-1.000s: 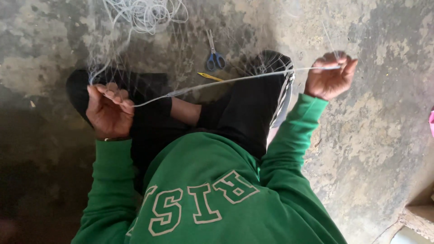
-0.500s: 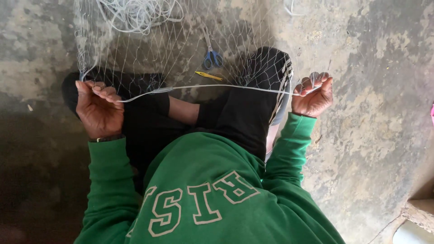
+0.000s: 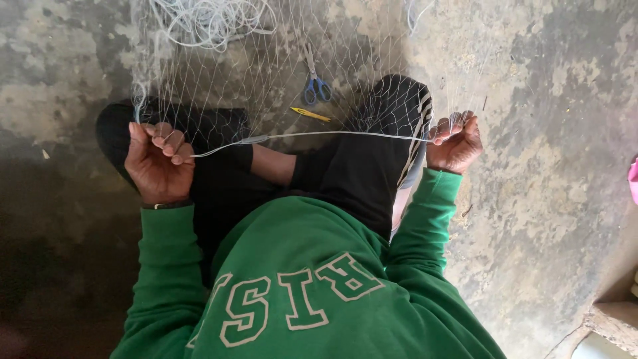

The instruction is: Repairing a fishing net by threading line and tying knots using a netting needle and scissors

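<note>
A rough concrete floor fills the view, and the person sits on it in a green sweatshirt and dark trousers, knees drawn apart. Taking the trousers as the landmark: a fine white fishing net is draped over both knees and spreads away from them across the floor, ending in a loose tangle of white cord well beyond the knees. Along the net's near edge a thicker white line runs taut and nearly level straight across the trousers, from one hand to the other. The left hand sits just outside the left knee, fingers curled tight into a fist around the line's end and some mesh. The right hand sits just outside the right knee, fingers bent closed, pinching the line's other end with mesh gathered at the fingertips. Beyond the trousers, under the mesh between the knees, lie blue-handled scissors and, nearer the trousers, a small yellow netting needle
</note>
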